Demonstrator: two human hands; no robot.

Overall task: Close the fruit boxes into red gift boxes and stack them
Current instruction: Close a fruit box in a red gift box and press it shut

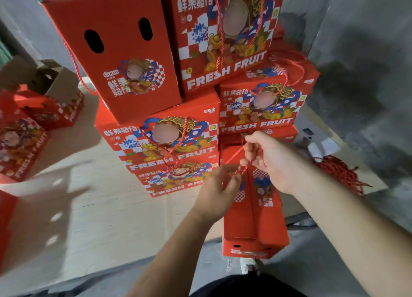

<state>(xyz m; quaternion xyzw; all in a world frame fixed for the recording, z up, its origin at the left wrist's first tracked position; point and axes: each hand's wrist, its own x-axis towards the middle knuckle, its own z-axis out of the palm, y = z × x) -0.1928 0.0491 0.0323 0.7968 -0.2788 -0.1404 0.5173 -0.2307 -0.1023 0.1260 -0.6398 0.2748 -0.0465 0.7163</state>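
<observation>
A narrow red gift box [254, 212] stands on end in front of me at the lower middle, leaning against the stack. A red cord handle [234, 155] runs from its top. My right hand [270, 160] pinches this cord above the box's top edge. Just below and to the left, my left hand [217, 192] is at the box's upper left corner, its fingers closed on the cord's lower end. Behind stands a stack of closed red "FRESH FRUIT" gift boxes [178, 138], with one box [116, 51] upright on top showing two oval holes.
An open red box with brown flaps [51, 91] and more red boxes [20, 145] sit at the left. A bundle of loose red cords [341, 172] lies on the right. Flat cardboard [93, 207] covers the floor. Grey walls [367, 51] close in on the right.
</observation>
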